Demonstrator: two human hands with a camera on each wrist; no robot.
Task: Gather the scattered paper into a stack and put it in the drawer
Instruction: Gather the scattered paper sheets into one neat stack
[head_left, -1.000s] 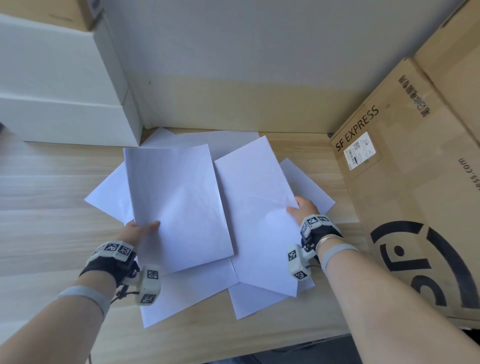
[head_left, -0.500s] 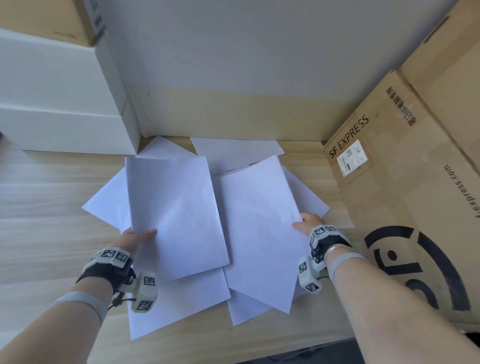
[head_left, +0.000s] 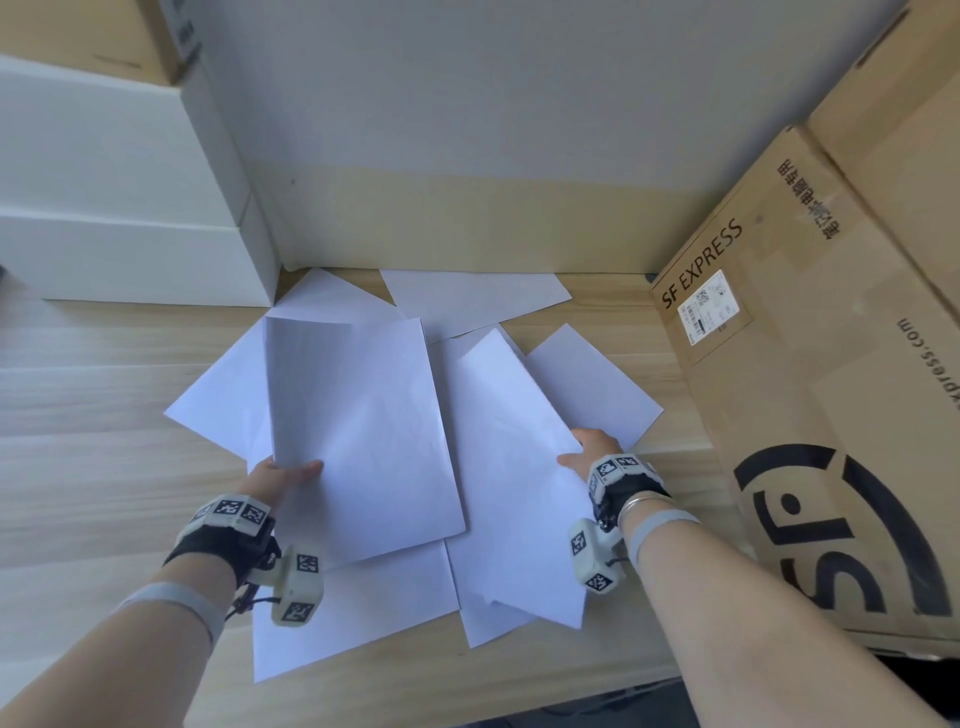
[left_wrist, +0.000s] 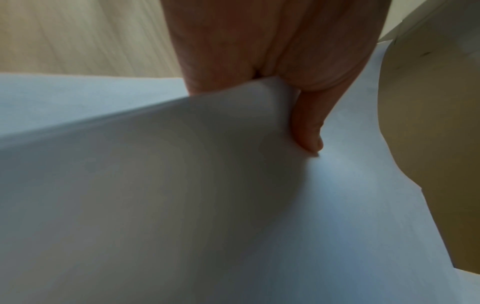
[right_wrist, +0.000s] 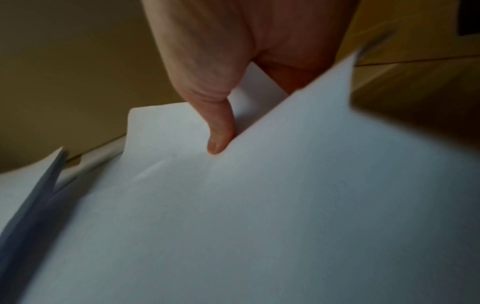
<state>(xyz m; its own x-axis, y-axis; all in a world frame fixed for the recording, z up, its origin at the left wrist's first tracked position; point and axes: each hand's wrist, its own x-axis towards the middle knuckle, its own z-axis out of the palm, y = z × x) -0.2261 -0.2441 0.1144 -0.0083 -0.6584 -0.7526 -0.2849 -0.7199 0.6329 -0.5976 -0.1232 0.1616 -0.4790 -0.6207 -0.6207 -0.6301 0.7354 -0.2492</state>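
Several white paper sheets lie overlapped on the wooden desk (head_left: 78, 467). My left hand (head_left: 280, 475) pinches the near left edge of the top left sheet (head_left: 358, 431), thumb on top, fingers hidden beneath; the left wrist view shows that sheet (left_wrist: 182, 185) lifted and my thumb (left_wrist: 309, 131) pressing on it. My right hand (head_left: 589, 452) pinches the right edge of the right sheet (head_left: 509, 467), which is raised off the pile; in the right wrist view my thumb (right_wrist: 219, 133) lies on this sheet (right_wrist: 259, 205). One sheet (head_left: 472, 296) lies apart by the back wall. No drawer is in view.
A large SF Express cardboard box (head_left: 810, 415) stands close on the right, beside my right hand. White boxes (head_left: 119, 208) are stacked at the back left, with a brown carton (head_left: 93, 36) on top. The wall (head_left: 467, 130) closes the back.
Both hands have drawn their sheets toward me and lifted them a little. The right sheet has slid off the far sheet, which now lies apart by the wall.
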